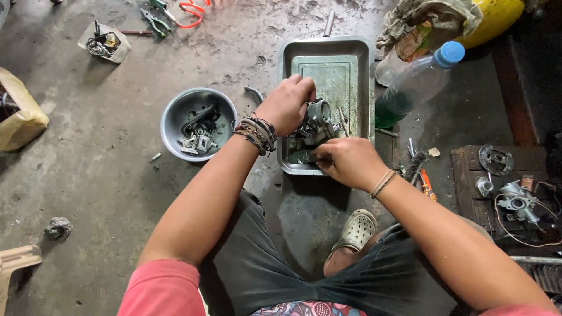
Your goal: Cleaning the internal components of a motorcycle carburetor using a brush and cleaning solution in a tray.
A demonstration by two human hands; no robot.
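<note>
My left hand (288, 104) grips the top of a grey metal carburetor (316, 122) held over a rectangular steel tray (363, 70). Under the carburetor's near side, my right hand (346, 162) is closed on its lower part; what the fingers pinch is hidden. The tray holds a shallow greenish liquid and a thin tool (343, 121). Beaded bracelets circle my left wrist, thin bands my right.
A grey round bowl (175, 114) of small parts sits left of the tray. A plastic bottle of green liquid (417, 85) lies to the right, beside a brush (414, 166) and screwdriver (428, 184). Engine parts (515, 202) rest on a wooden block at right. Pliers (154, 22) lie far left.
</note>
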